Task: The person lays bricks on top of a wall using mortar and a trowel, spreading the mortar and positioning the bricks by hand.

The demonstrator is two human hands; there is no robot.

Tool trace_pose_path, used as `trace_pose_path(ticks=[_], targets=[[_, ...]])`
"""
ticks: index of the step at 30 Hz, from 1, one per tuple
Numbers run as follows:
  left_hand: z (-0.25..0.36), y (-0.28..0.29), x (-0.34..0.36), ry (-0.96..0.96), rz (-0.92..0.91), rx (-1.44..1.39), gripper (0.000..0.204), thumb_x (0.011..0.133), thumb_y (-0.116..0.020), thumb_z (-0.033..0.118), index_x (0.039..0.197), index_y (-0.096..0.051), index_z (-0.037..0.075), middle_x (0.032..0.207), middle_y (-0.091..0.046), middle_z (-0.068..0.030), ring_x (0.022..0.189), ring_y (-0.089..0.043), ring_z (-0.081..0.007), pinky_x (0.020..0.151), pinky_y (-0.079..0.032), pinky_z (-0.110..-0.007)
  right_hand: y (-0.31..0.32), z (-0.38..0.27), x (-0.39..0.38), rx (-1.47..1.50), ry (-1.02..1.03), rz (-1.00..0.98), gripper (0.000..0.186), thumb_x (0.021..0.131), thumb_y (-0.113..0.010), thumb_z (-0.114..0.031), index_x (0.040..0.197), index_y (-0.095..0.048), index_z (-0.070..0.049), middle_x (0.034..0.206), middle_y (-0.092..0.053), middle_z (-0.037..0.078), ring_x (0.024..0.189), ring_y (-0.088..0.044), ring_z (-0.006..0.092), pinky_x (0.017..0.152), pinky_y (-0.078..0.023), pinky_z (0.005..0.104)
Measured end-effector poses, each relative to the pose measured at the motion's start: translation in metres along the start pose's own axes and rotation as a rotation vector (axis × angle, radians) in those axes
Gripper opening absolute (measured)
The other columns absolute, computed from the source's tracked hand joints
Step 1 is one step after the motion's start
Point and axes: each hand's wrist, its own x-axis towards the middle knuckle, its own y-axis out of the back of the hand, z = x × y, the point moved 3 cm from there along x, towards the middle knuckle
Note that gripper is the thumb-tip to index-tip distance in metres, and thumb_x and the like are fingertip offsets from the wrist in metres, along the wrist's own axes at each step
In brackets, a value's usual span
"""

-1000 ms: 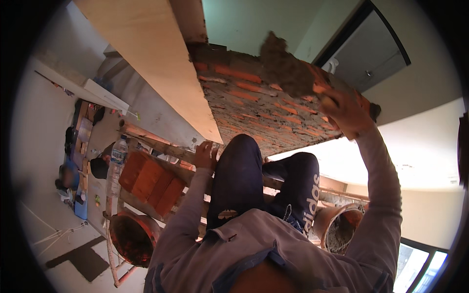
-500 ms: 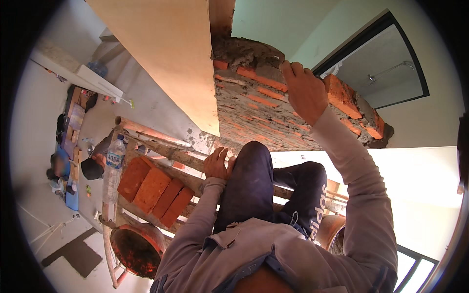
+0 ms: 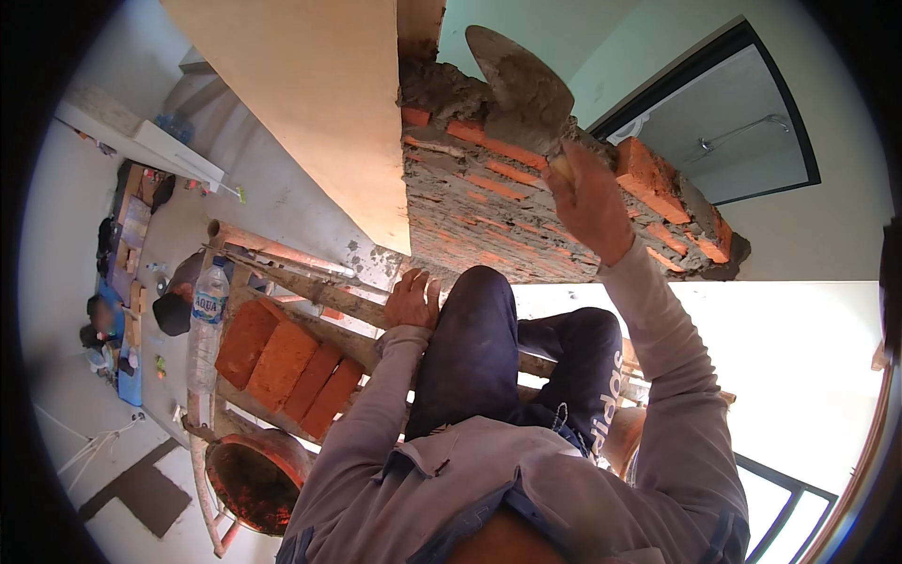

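view from above a person perched on a scaffold beside an unfinished brick wall (image 3: pixel 526 211). the right hand (image 3: pixel 587 202) is clenched around the handle of a mason's trowel (image 3: pixel 521 80), whose steel blade, smeared with grey mortar, lies tilted over the top course of the wall, touching the wet mortar bed (image 3: pixel 451 89) there. the left hand (image 3: pixel 412 299) rests loose and flat on a scaffold pole (image 3: pixel 319 291), grasping nothing. spare red bricks (image 3: pixel 287 367) lie in a row on the platform below, a plastic water bottle (image 3: pixel 207 315) just beside them, and a mortar-stained bucket (image 3: pixel 256 479) hangs lower still. the trowel appears stiff and fairly light, though a loaded blade would grow nose-heavy; it is best gripped at the handle, well behind the blade. the mortar looks soft and heavy, and likely to slump off a tilted blade.
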Motion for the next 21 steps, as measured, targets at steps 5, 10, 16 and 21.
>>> trace_pose_path(ticks=[5,10,16,21], targets=[[-0.002,0.001,0.003,0.022,0.035,-0.043,0.04,0.097,-0.049,0.039,0.109,-0.064,0.004,0.119,-0.06,-0.0164,0.108,-0.058,-0.0356,0.091,-0.048,-0.045,-0.041,-0.023,-0.015,0.292,-0.132,-0.076,0.035,0.092,-0.057,-0.017,0.119,-0.047,0.004,0.099,-0.06,0.03,0.09,-0.06,0.0465,0.074,-0.048,0.0503],[-0.006,0.005,0.0,0.011,0.087,-0.056,0.035,0.097,-0.051,0.037,0.106,-0.065,0.007,0.115,-0.062,-0.0143,0.106,-0.059,-0.0346,0.089,-0.048,-0.044,-0.067,-0.01,-0.051,0.218,-0.216,-0.086,0.031,0.093,-0.057,-0.016,0.114,-0.051,0.005,0.089,-0.061,0.027,0.081,-0.06,0.0451,0.07,-0.047,0.0486],[-0.006,-0.002,-0.001,0.016,0.086,-0.038,0.034,0.093,-0.058,0.037,0.106,-0.067,0.007,0.115,-0.063,-0.0147,0.103,-0.061,-0.0342,0.086,-0.05,-0.045,-0.01,-0.01,-0.106,0.333,-0.376,-0.258,0.033,0.089,-0.06,-0.012,0.116,-0.047,0.004,0.086,-0.061,0.028,0.081,-0.061,0.0449,0.068,-0.047,0.0496],[-0.002,-0.001,0.003,0.006,0.046,-0.029,0.033,0.092,-0.058,0.036,0.104,-0.068,0.007,0.114,-0.064,-0.0126,0.102,-0.062,-0.0326,0.086,-0.05,-0.045,0.034,-0.032,-0.079,0.252,-0.297,-0.001,0.035,0.088,-0.062,-0.008,0.117,-0.048,0.003,0.086,-0.059,0.022,0.076,-0.062,0.0386,0.065,-0.047,0.045]])
